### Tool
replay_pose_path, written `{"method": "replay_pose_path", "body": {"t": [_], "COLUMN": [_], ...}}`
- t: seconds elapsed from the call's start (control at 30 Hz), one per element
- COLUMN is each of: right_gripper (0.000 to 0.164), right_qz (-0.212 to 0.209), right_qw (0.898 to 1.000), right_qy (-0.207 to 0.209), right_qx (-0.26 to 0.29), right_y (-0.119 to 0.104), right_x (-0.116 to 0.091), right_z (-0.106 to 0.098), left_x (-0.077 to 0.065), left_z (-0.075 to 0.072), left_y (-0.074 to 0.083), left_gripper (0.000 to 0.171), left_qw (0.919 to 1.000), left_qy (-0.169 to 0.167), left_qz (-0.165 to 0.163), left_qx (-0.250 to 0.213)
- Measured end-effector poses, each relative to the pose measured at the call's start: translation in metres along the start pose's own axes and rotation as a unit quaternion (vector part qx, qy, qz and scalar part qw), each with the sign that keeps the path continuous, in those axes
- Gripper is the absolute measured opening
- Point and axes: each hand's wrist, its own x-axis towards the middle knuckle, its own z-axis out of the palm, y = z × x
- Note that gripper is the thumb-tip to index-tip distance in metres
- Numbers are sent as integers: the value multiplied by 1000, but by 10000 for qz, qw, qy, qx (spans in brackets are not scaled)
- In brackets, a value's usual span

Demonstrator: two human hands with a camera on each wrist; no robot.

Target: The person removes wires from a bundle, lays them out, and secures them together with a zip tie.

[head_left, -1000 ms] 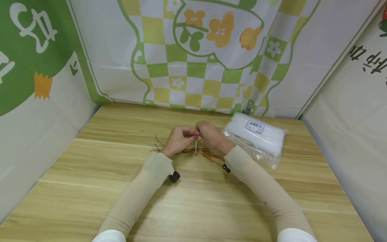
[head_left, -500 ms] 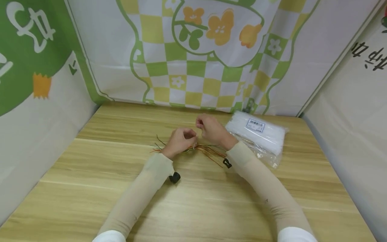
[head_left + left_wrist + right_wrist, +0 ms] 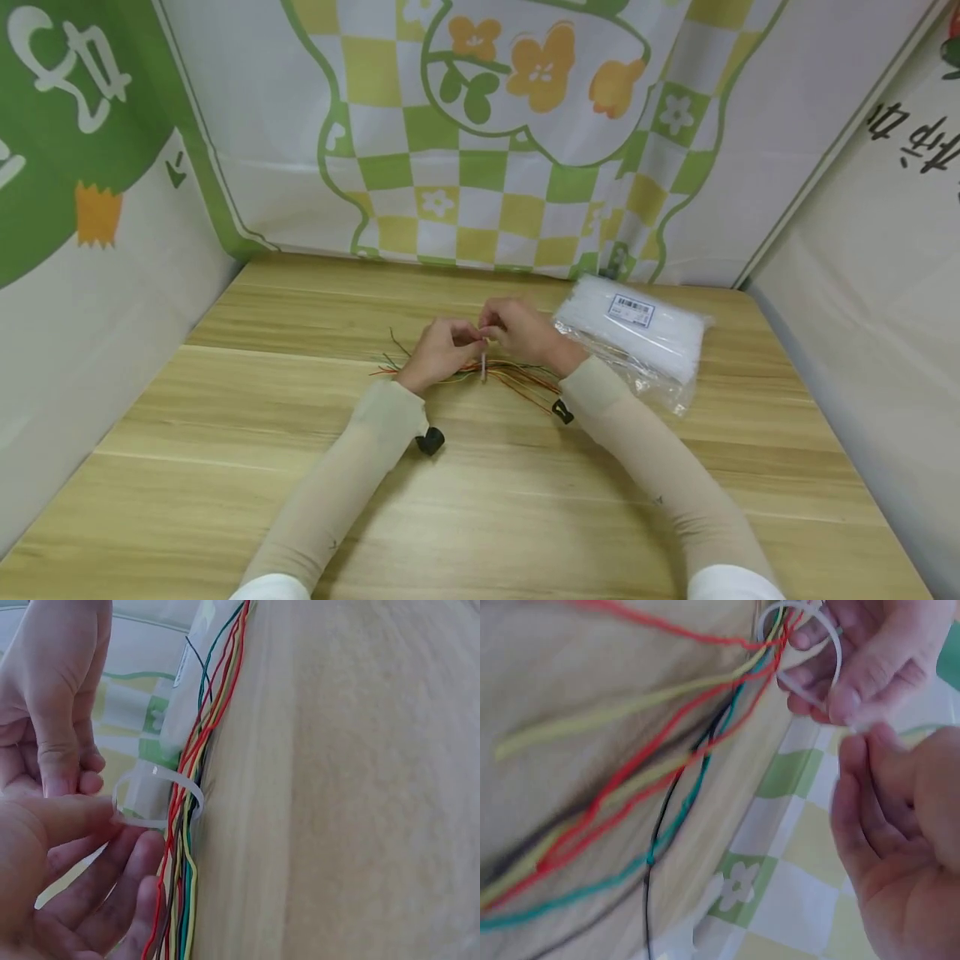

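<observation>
A bundle of thin red, yellow, green and dark wires point(image 3: 217, 712) lies across the table in front of both hands. Round it runs a loose white cable tie point(image 3: 838, 654), its loop much wider than the bundle. My left hand point(image 3: 441, 352) pinches this tie near its joined end between thumb and forefinger, its other fingers beside the wires. Close against it, my right hand point(image 3: 528, 333) pinches the tail of the tie, as the right wrist view shows. Fingertips partly hide the tie's head.
Right of the hands lies a clear plastic bag point(image 3: 637, 325) packed with white strips, bearing a barcode label. A small black clip-shaped piece point(image 3: 562, 411) is at the wires' right end. Printed cloth point(image 3: 480, 200) screens the table's back and sides.
Half a second ago my right hand was raised away from my left; now it has come back down to the tie. My left hand has stayed nearly in place.
</observation>
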Motion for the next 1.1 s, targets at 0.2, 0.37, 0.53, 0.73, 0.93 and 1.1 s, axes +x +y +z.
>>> {"method": "replay_pose_path", "body": {"t": [0.2,0.37,0.53,0.73,0.93,1.1], "right_gripper": [14,7,11,8,15,12], "right_qz": [194,306,496,220,531,490], "right_qw": [9988,9940,9945,9985,9955,9884], "right_qy": [391,1048,658,181,476,1344], "right_qx": [-199,118,642,474,631,509], "right_y": [-5,-14,-11,1,-2,-7], "right_x": [2,4,1,-5,-4,3], "right_z": [-1,-14,-12,3,4,-7], "left_x": [0,-1,-2,-3,-2,-1], "left_z": [2,3,2,2,3,6], "left_y": [1,4,6,4,3,6], "left_gripper": [13,12,13,14,12,14], "left_qw": [9995,9986,9979,9976,9957,9928], "left_qy": [-203,-399,-433,-409,-695,-889], "left_qz": [82,25,-46,-17,-42,-27], "left_qx": [228,352,484,564,606,800]}}
